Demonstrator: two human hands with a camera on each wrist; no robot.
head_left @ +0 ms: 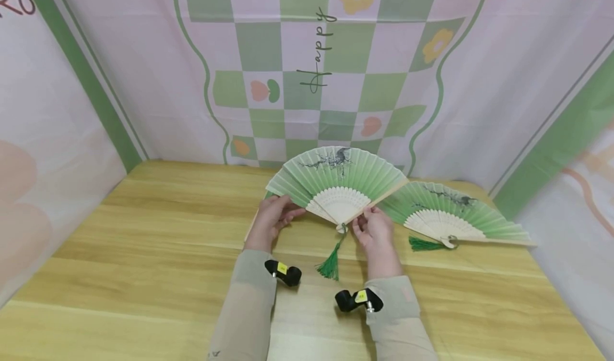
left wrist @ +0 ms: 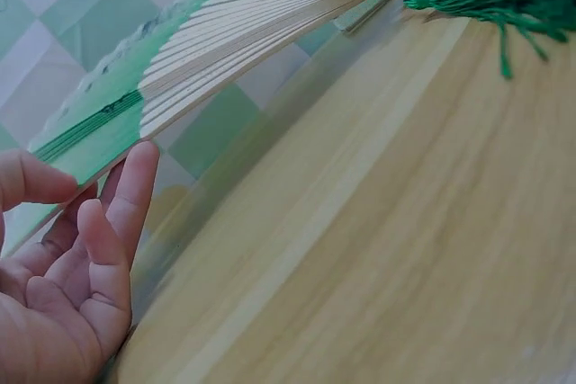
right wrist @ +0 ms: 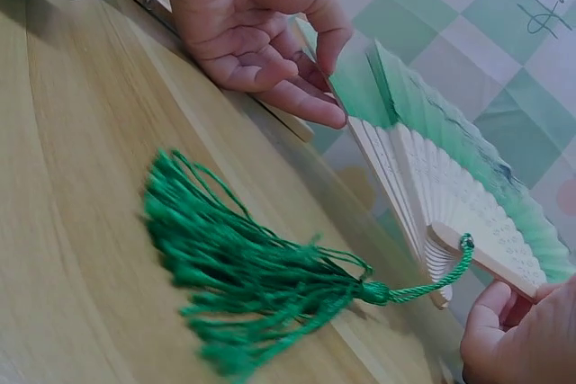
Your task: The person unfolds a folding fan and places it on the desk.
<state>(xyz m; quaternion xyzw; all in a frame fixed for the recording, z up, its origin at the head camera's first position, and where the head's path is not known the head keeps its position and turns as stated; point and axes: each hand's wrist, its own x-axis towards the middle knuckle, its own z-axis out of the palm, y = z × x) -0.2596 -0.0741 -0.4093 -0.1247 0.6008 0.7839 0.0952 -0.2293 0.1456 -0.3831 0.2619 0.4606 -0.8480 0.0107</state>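
Note:
Both hands hold a green folding fan (head_left: pixel 336 190) spread wide above the table, its painted dark branches facing up. At its left edge, the left hand (head_left: pixel 275 217) pinches the green leaf between thumb and fingers; the left wrist view shows some folds (left wrist: pixel 94 128) still bunched there. The right hand (head_left: pixel 376 230) pinches the right guard stick (right wrist: pixel 490 258) close to the pivot. From the pivot hangs a green tassel (head_left: pixel 330 262). A second spread green fan (head_left: pixel 446 217) lies to the right, partly behind the first, with its own tassel (head_left: pixel 426 243) on the table.
A pale wooden strip (right wrist: pixel 288 120) lies on the wooden table (head_left: pixel 144 275) beyond the left hand, mostly hidden by it. Behind the table hangs a checkered cloth (head_left: pixel 307 46), with more cloth at both sides. Each sleeve carries a small black camera (head_left: pixel 283 272).

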